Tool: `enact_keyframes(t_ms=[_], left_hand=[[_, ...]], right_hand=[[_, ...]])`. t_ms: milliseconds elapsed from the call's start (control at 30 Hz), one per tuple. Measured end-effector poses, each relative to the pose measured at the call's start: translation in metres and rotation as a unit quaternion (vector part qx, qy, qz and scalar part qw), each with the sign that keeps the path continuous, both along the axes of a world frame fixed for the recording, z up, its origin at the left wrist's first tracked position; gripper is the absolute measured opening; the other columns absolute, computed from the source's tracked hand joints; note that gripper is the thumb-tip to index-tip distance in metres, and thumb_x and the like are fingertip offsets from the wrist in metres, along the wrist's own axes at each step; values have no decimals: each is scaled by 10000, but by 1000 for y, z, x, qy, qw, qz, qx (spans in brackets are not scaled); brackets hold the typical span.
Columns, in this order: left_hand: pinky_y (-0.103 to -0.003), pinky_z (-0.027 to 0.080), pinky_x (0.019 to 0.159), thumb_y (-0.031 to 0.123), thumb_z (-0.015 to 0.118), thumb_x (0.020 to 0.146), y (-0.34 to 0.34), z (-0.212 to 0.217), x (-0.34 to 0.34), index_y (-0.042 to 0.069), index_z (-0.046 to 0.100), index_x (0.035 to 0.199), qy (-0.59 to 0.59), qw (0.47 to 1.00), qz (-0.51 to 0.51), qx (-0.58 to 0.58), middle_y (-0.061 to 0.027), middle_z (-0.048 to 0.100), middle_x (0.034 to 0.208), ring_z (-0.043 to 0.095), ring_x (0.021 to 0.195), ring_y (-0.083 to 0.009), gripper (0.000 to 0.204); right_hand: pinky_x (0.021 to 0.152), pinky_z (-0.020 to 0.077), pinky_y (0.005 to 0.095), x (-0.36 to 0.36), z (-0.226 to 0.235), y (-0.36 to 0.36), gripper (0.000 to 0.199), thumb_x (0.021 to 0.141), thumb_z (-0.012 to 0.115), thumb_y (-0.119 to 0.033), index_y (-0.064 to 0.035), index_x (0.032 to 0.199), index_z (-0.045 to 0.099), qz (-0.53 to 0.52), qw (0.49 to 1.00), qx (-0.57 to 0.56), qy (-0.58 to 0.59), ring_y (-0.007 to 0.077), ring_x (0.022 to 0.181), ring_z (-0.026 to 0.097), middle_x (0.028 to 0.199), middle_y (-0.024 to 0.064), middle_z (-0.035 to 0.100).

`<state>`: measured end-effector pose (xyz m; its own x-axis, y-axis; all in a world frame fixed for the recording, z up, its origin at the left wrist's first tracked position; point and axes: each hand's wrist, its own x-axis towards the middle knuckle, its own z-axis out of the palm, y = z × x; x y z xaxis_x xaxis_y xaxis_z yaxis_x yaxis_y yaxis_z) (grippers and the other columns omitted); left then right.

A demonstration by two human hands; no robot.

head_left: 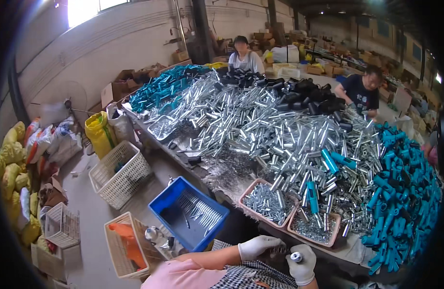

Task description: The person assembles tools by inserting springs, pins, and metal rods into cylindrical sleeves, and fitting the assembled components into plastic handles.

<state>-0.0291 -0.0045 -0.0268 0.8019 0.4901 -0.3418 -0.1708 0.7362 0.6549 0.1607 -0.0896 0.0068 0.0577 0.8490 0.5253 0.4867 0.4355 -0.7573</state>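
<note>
My right hand [302, 264], in a white glove, is closed around a short silver metal tube [296, 257] held end-up near the table's front edge. My left hand [257, 246], also gloved, has its fingers curled close beside the tube; whether it holds a small part is hidden. Just beyond my hands stand two pink trays: the left pink tray [248, 193] holds small silver pieces, the right pink tray [335, 235] holds fine metal bits and a few tubes. A big heap of silver tubes [275, 130] covers the table behind them.
Teal plastic handles [405, 202] pile at the right and far left; black parts [304, 91] lie at the back. A blue crate [164, 202] with a few metal pieces and white baskets [119, 176] stand on the floor to the left. Two other people work across the table.
</note>
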Motion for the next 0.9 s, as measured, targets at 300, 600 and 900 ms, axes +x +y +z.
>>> enact_keyframes(t_ms=[300,600,900], left_hand=[[-289,521,855,201,597,1002,8,21,2,21,625,1249,120,923,-28,365,-75,688,1103,649,967,-146,307],[-384,530,827,126,674,868,11,24,29,54,632,1225,102,718,-57,686,-140,674,1034,645,931,-303,368],[-273,519,783,103,573,974,19,0,10,-53,607,1247,59,955,-203,207,-102,694,1050,646,902,-139,316]], right_hand=[[523,475,285,8,-21,-7,426,814,794,-354,-7,1013,647,-39,968,-153,195,141,582,602,718,34,629],[513,449,246,21,-19,-28,138,807,682,-58,-10,928,636,-138,918,-257,269,122,536,569,722,34,615],[578,527,397,27,9,-15,348,562,741,-13,-78,893,659,-9,991,89,-99,314,670,659,846,125,664]])
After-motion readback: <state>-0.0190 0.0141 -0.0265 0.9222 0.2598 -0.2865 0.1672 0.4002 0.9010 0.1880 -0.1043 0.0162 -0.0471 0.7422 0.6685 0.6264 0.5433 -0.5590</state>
